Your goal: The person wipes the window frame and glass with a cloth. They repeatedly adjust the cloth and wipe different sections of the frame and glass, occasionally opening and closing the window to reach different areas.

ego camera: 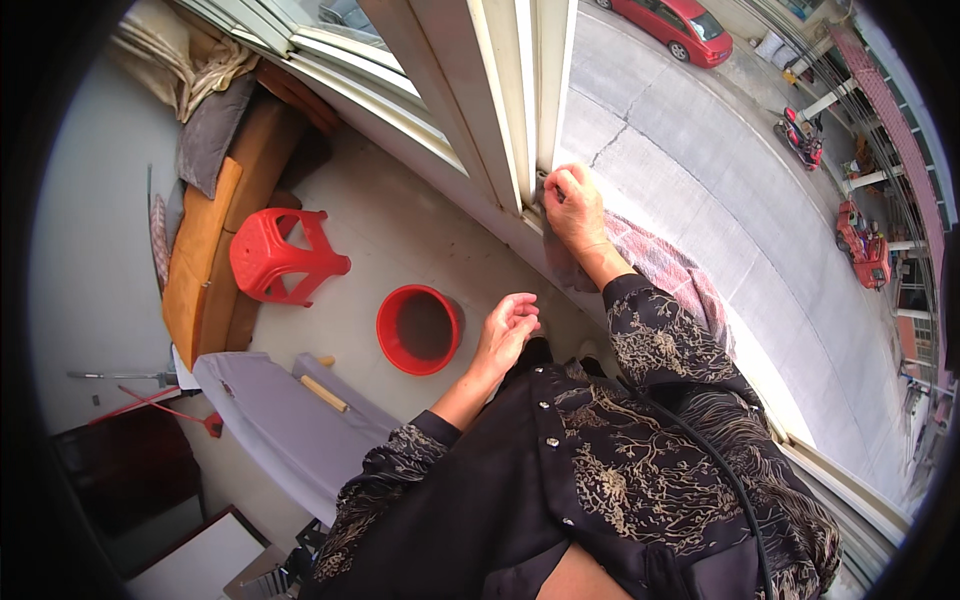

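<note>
My right hand (576,206) is curled at the foot of the white window frame (516,112), against the sill track. A bit of dark grey cloth shows at its fingers; whether it belongs to the checked cloth beneath is hidden. That pink and grey checked cloth (664,259) drapes over the sill under my right wrist, part sunlit and part in shade on the room side. My left hand (506,335) hovers in the air with loosely bent fingers apart, holding nothing. Nearest to it, on the floor, stands a red plastic bucket (384,341) containing dark, murky liquid.
A red plastic stool (274,251) stands by a brown sofa (196,277) with cushions. Lower left is a grey cloth-covered piece (277,412) with a wooden rod (324,394). Beyond the open window lies a street (675,150) far below, with a red car (679,30).
</note>
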The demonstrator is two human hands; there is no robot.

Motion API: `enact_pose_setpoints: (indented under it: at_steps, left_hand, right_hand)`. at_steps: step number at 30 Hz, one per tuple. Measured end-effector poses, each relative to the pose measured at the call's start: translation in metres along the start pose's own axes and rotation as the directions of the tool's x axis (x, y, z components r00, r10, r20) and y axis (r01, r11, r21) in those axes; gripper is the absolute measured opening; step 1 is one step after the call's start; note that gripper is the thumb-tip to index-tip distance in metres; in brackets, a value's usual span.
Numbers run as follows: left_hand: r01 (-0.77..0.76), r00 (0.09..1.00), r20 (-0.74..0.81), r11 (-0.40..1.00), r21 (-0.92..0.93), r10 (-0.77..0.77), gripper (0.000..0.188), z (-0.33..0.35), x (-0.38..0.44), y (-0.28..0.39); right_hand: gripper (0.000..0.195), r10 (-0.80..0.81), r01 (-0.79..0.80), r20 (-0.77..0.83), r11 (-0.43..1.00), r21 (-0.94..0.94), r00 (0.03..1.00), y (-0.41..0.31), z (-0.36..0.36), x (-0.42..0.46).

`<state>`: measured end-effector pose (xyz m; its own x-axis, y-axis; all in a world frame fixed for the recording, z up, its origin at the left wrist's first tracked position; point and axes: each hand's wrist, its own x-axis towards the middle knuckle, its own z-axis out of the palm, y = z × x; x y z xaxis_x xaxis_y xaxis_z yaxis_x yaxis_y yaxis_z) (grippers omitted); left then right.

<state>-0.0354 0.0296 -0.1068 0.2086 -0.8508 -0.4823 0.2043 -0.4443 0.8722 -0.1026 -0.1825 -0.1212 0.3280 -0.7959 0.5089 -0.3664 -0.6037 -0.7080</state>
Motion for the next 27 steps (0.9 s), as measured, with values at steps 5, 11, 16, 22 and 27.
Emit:
enact_pose_setpoints:
  at_steps: [5, 11, 16, 22, 27]
  left_hand:
    - [0.012, 1.0, -0.028, 1.0, -0.016, -0.012, 0.034, -0.014, -0.004, -0.005]
    - [0.022, 0.997, -0.075, 0.999, -0.023, -0.023, 0.033, -0.03, -0.005, -0.013]
    - [0.025, 0.997, -0.071, 0.999, -0.036, -0.028, 0.033, -0.03, -0.001, -0.006]
    - [0.038, 0.996, -0.074, 0.998, -0.05, -0.042, 0.031, -0.027, 0.0, 0.005]
    - [0.041, 0.995, -0.093, 0.996, -0.074, -0.048, 0.029, -0.027, 0.002, 0.009]
  right_hand:
    - [0.02, -0.14, 0.174, 0.183, 0.967, -0.187, 0.973, -0.007, -0.011, -0.005]
    - [0.046, -0.054, 0.428, 0.662, 0.802, -0.418, 0.748, -0.015, -0.053, 0.0]
    - [0.048, 0.025, 0.548, 0.734, 0.648, -0.529, 0.679, -0.008, -0.04, 0.002]
    - [0.054, 0.101, 0.815, 0.899, 0.389, -0.431, 0.427, -0.008, -0.005, -0.001]
    - [0.045, -0.121, 0.925, 0.919, 0.105, -0.365, 0.376, -0.008, -0.001, -0.01]
